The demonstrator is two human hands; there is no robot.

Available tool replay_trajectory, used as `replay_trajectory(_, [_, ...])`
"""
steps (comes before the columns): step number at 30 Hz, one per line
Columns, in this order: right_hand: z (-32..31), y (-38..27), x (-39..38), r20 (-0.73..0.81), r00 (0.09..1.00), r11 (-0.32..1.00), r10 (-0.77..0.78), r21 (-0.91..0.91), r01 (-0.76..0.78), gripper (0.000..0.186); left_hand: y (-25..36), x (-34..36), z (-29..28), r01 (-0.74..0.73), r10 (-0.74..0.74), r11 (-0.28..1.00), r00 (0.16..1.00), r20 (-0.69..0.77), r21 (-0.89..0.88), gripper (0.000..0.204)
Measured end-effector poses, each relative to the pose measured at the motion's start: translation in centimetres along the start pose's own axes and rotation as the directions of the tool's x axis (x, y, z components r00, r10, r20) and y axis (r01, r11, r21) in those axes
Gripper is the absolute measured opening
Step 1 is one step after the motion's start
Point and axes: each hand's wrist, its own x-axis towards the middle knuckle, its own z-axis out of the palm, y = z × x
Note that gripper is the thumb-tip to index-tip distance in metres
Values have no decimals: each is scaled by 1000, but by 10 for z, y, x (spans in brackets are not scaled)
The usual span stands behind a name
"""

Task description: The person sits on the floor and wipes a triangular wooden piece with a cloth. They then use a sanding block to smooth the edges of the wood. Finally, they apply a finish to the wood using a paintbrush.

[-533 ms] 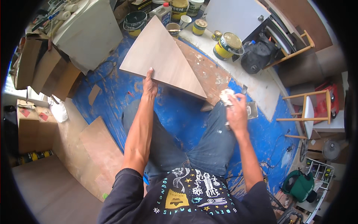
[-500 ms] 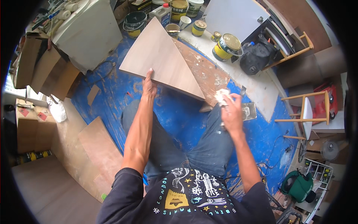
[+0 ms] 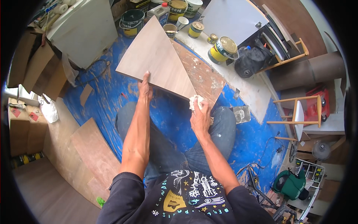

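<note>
A wedge-shaped wooden panel [image 3: 156, 61] with pale grain is tilted in front of me, its pointed corner toward the right. My left hand [image 3: 145, 87] grips its near edge, thumb on the top face and the other fingers underneath, hidden. A crumpled whitish cloth [image 3: 195, 101] is bunched in my right hand [image 3: 201, 117], pressed against the panel's right corner. Under the panel lies a paint-spotted brown board [image 3: 203, 71]. By my right knee sits a shallow clear tray [image 3: 241, 114].
Blue sheeting [image 3: 167, 112] covers the floor. Paint cans [image 3: 223, 49], a dark bucket [image 3: 132, 23] and a jug [image 3: 159, 14] stand at the back. A black bag [image 3: 253, 59] and an overturned wooden-legged stool [image 3: 298, 115] are to the right. Plywood pieces [image 3: 95, 149] lie at left.
My right hand has moved left with the cloth, from beside the panel above my right knee onto the panel's right corner. My left hand keeps its hold on the panel.
</note>
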Motion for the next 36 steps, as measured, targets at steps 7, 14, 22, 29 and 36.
replay_trajectory(7, [-1,1,-3,85,996,999,41,7,-41,65,-2,2,3,-17,18,1000,998,-65,11,75])
replay_trajectory(14, [-11,-4,3,157,980,993,118,9,-121,56,-3,3,6,-41,44,999,995,-93,29,75])
replay_trajectory(22, [-54,14,-9,150,961,958,232,137,-252,48,-5,2,10,-35,38,999,994,-98,35,76])
replay_trajectory(29, [-27,6,7,78,989,987,127,85,-134,50,-9,-2,12,-27,31,999,995,-90,37,79])
replay_trajectory(36, [-46,9,-16,214,955,973,204,62,-222,42,-13,10,-3,-26,35,996,994,-101,88,70])
